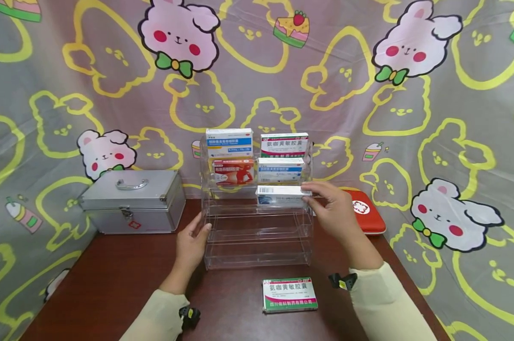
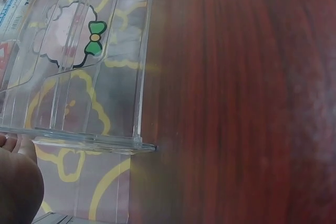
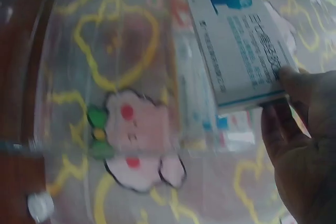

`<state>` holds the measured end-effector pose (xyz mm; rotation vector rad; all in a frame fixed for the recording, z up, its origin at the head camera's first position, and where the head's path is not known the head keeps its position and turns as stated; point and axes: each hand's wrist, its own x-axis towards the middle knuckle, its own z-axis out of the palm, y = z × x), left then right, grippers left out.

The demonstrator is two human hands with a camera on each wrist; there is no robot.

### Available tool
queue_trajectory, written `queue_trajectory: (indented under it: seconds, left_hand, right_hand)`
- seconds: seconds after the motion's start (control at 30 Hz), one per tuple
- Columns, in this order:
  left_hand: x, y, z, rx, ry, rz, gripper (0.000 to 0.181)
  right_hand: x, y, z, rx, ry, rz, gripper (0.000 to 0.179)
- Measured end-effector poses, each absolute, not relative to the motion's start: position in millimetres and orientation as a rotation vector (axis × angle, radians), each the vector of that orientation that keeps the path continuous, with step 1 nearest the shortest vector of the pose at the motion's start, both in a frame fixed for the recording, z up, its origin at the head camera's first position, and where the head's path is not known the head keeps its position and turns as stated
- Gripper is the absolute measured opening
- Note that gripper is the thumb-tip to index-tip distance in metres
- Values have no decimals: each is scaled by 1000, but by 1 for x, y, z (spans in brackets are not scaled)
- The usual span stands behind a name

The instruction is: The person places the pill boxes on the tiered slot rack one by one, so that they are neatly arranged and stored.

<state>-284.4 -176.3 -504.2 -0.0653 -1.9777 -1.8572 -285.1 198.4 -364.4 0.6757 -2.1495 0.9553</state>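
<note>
A clear tiered rack [image 1: 258,260] stands upright on the table. My left hand [image 1: 190,244] is at its left side, and the fingertips touch the outer face of the clear side panel [image 2: 89,139] in the left wrist view. My right hand [image 1: 335,210] pinches one end of a white medicine box [image 1: 280,196] between thumb and fingers. It holds this box tilted in front of the rack's middle tier, below a blue-and-white box [image 1: 281,170]. The right wrist view shows the held box's [image 3: 241,51] printed broad face and blue picture.
On the rack's upper tiers stand another blue-and-white box [image 1: 229,143], a red box [image 1: 234,172] and a green-and-white box [image 1: 284,146]. A similar green-and-white box [image 1: 289,294] lies on the table in front. A silver case [image 1: 130,201] stands left, a red case [image 1: 365,213] right.
</note>
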Motion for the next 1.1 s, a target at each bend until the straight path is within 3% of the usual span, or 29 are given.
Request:
queue_trajectory:
  seconds: [0.5, 1.1]
  left_hand:
    - [-285, -178, -503, -66, -1988, -1845, 52]
    - [-286, -175, -504, -46, -1994, -1837, 52]
  right_hand:
    - [-332, 118, -387, 706, -2233, 976, 24]
    - [-346, 66, -408, 656, -2362, 1241, 26]
